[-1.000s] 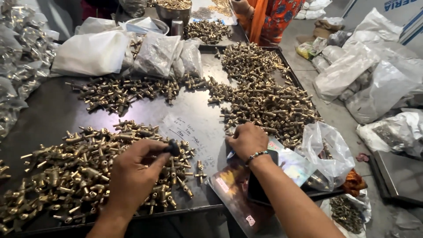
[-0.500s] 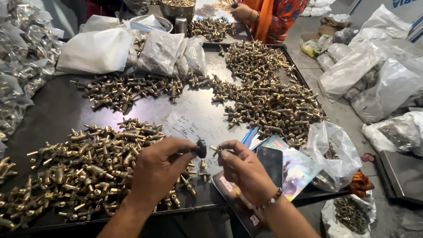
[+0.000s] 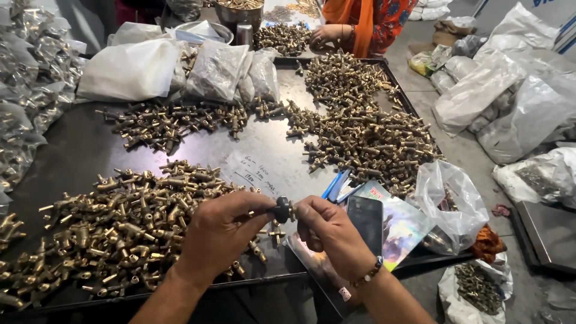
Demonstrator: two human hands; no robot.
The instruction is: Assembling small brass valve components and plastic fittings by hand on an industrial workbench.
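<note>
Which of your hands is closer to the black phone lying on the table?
Right. The right hand sits just left of the black phone, almost touching its edge. The left hand is farther left, beyond the small black knob both hands pinch.

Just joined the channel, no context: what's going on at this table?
A person's left hand and right hand meet over a dark tray, together holding a small brass fitting with a black knob. Heaps of brass fittings cover the tray. A phone lies beside the right hand. Another person's hand works at the far end.
</note>
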